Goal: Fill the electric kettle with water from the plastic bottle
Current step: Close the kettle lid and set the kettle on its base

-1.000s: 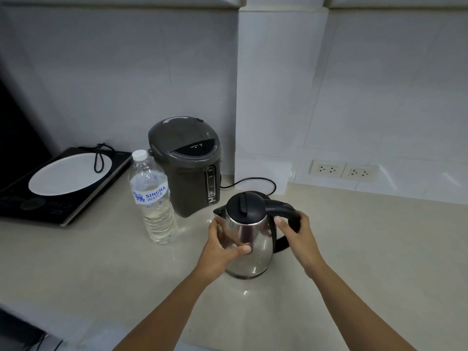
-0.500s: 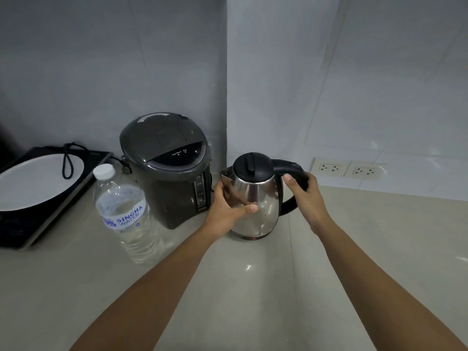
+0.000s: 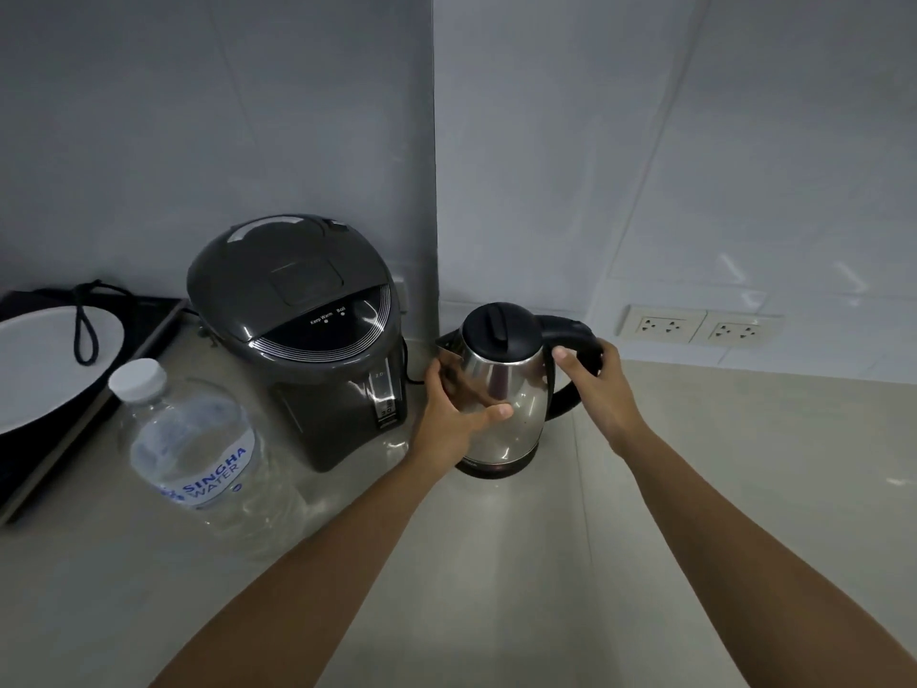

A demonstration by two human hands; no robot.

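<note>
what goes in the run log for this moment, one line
phase: kettle prep | left hand: on kettle body | right hand: on handle | lid: shut | bottle: capped, untouched

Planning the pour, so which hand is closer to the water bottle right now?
Left. The left hand grips the kettle body on the side facing the water bottle; the right hand holds the handle on the far side.

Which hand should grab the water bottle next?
Probably the left hand. The bottle stands on the left of the counter, on that hand's side, with its cap still on. The right hand is wrapped round the kettle handle and can keep it steady.
</note>
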